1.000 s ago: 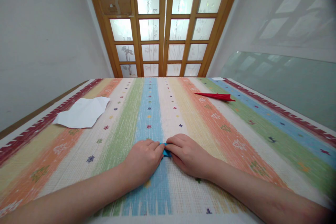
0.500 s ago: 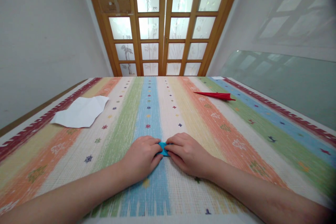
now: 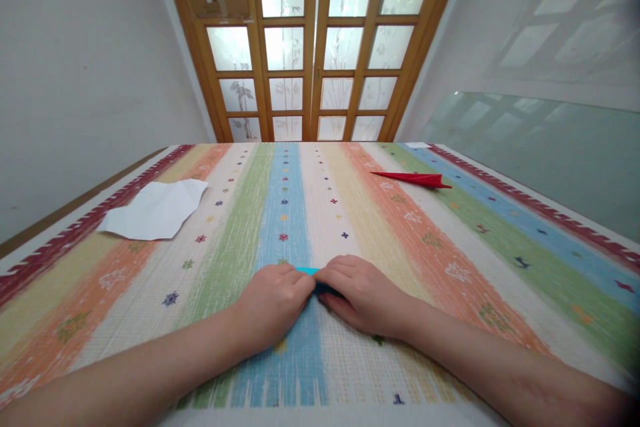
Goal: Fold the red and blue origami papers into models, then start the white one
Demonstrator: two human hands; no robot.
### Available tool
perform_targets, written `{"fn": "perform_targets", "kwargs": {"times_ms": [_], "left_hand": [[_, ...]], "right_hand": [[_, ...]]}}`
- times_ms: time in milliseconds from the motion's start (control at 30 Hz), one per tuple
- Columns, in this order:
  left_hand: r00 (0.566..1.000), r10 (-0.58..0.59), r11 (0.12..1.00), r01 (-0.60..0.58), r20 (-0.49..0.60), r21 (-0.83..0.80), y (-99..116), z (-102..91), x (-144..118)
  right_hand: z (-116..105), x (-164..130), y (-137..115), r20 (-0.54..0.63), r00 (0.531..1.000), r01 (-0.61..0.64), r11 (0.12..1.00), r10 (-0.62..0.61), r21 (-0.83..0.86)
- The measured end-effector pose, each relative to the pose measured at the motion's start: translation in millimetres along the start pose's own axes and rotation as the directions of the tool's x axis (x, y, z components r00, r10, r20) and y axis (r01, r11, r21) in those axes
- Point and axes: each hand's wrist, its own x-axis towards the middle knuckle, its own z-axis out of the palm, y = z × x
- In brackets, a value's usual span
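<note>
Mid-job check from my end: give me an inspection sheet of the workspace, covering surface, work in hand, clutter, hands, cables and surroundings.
Surface: striped tablecloth with small printed figures.
Work in hand: small blue piece, mostly hidden by the fingers; its full shape cannot be told.
Clutter: white sheet with an uneven outline, far left; slender red piece, far right; small white item at the far edge, too small to identify.
Hands: left hand and right hand both hold the blue piece, fingers closed around it.
Cables: nothing seen.
Surroundings: wooden doors with patterned glass panes beyond the far edge; pale wall on the left; greenish reflective panel on the right.
</note>
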Motion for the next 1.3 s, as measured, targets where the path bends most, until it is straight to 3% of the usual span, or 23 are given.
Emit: {"fn": "perform_targets", "kwargs": {"times_ms": [333, 500, 567, 667, 800, 867, 900, 1000, 1067, 1100, 1167, 1300], "left_hand": [[0.996, -0.075, 0.997, 0.076, -0.04, 0.017, -4, 2.1, 2], [0.996, -0.025, 1.0, 0.027, -0.086, 0.013, -5, 3.6, 5], [0.988, 0.016, 1.0, -0.016, -0.152, 0.002, -3, 0.8, 6], [0.933, 0.076, 0.997, -0.078, -0.35, 0.01, 3, -9.0, 5], [0.764, 0.105, 0.987, -0.16, -0.637, -0.029, 13, -23.1, -5], [0.752, 0.099, 0.974, -0.206, -0.652, -0.09, 15, -25.7, -10], [0.762, 0.082, 0.967, -0.217, -0.643, -0.135, 16, -25.6, -11], [0.81, -0.073, 0.927, -0.16, -0.582, -0.338, 15, -20.9, -8], [0.846, -0.216, 0.86, -0.072, -0.488, -0.506, 13, -16.0, -3], [0.863, -0.273, 0.807, -0.036, -0.425, -0.59, 11, -13.5, 0], [0.885, -0.344, 0.675, 0.002, -0.312, -0.738, 9, -8.9, 5], [0.911, -0.39, 0.411, 0.044, -0.132, -0.911, 7, -3.1, 11]], "right_hand": [[3, 4, 1, -0.044, 0.999, 0.0, 1.0, -0.002, -0.029], [8, 6, 1, -0.073, 0.997, -0.029, 0.993, 0.021, -0.116], [9, 6, 1, -0.075, 0.996, -0.053, 0.988, 0.042, -0.146], [6, 4, 3, -0.123, 0.989, -0.095, 0.988, 0.08, -0.121], [-9, 1, 8, -0.284, 0.929, -0.207, 0.97, 0.236, 0.129], [-16, 1, 10, -0.306, 0.852, -0.3, 0.876, 0.424, 0.379], [-19, 3, 10, -0.278, 0.804, -0.329, 0.784, 0.525, 0.527], [-20, 8, 11, -0.05, 0.679, -0.308, 0.346, 0.733, 0.886], [-15, 10, 8, 0.139, 0.639, -0.27, 0.051, 0.757, 0.961], [-12, 11, 7, 0.215, 0.638, -0.258, -0.058, 0.74, 0.964], [-5, 12, 2, 0.298, 0.673, -0.243, -0.178, 0.677, 0.954], [5, 13, -7, 0.3, 0.753, -0.236, -0.185, 0.585, 0.954]]}}
